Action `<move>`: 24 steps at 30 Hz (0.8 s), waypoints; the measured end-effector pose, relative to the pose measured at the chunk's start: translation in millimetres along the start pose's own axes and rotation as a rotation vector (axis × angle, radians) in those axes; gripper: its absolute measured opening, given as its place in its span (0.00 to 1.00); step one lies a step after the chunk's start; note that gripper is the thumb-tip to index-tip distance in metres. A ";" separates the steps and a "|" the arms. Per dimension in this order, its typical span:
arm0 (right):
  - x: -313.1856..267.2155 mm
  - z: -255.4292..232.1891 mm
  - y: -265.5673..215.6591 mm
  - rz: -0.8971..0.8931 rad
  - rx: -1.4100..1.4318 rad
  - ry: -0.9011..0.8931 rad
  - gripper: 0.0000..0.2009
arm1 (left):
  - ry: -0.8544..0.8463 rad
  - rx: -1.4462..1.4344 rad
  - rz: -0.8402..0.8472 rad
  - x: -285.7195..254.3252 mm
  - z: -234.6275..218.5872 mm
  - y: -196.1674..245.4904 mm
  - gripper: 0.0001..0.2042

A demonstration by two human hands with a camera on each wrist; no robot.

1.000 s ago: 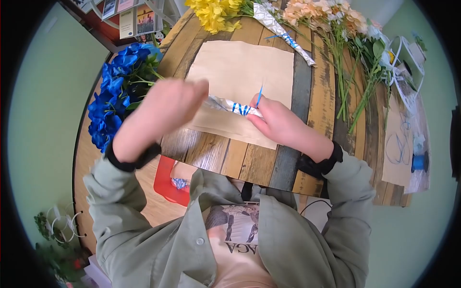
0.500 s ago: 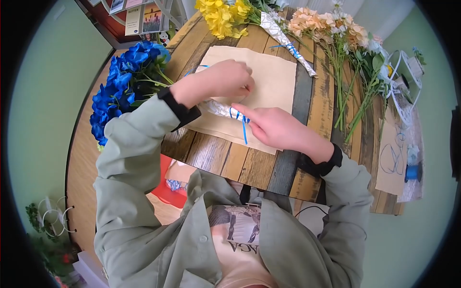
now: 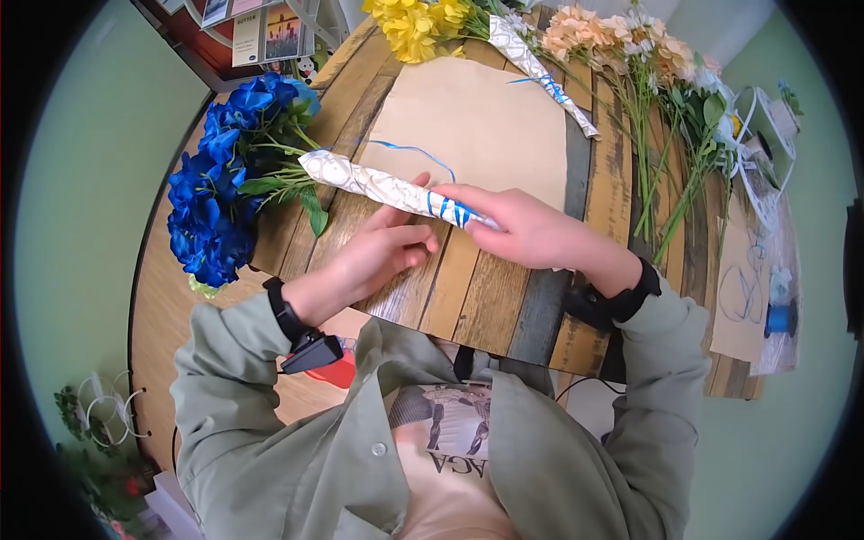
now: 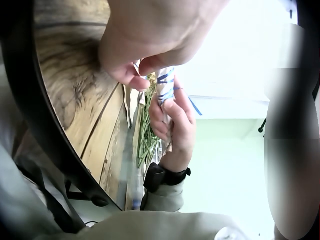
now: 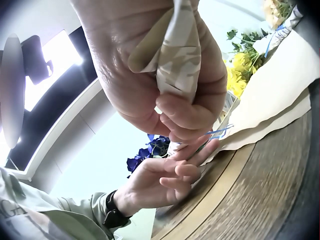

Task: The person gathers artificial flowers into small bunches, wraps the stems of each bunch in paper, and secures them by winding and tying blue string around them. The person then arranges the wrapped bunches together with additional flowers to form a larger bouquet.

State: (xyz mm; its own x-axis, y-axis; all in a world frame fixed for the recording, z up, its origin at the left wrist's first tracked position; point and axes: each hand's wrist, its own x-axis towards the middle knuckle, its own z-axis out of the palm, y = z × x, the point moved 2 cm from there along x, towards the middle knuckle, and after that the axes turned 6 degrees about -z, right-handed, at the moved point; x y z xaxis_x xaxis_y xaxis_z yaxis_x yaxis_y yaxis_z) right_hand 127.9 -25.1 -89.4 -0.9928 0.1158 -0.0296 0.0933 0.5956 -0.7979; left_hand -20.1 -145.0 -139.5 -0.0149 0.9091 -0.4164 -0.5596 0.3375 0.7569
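Observation:
A bunch of blue flowers (image 3: 216, 189) has its stems in a white patterned paper wrap (image 3: 360, 183), wound with blue ribbon (image 3: 447, 209) toward its narrow end. My right hand (image 3: 531, 229) grips that narrow end; in the right wrist view, its fingers curl round the paper. My left hand (image 3: 373, 256) is under the middle of the wrap with loose fingers, one fingertip showing beyond the far side. Past the wrap, a loose blue ribbon tail (image 3: 416, 149) curves over the beige paper sheet (image 3: 477, 112).
At the back of the wooden table (image 3: 477, 306) lie yellow flowers (image 3: 414, 27) and another white wrap (image 3: 540, 72) tied with blue ribbon. Peach flowers (image 3: 621, 40) with long green stems (image 3: 643, 171) spread on the right, near a white wire holder (image 3: 765, 180) and a blue ribbon spool (image 3: 781, 319).
My left hand has come down from above the paper to under the wrap. The wrapped bunch now lies in plain view, nearer the table's front. My right hand keeps its grip.

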 end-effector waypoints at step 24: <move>3.8 36.0 0.3 -0.106 -0.613 0.128 0.27 | 0.180 2.249 0.875 -13.8 34.0 123.8 0.07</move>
State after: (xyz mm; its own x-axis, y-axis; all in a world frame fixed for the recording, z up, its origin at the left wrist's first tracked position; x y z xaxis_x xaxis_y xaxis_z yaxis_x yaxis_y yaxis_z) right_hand 121.4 -53.1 -111.4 -0.9857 0.1029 0.1336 0.0584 0.9516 -0.3019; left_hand -61.0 -107.4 -23.0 0.2343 0.9454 0.2268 0.9642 -0.1961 -0.1786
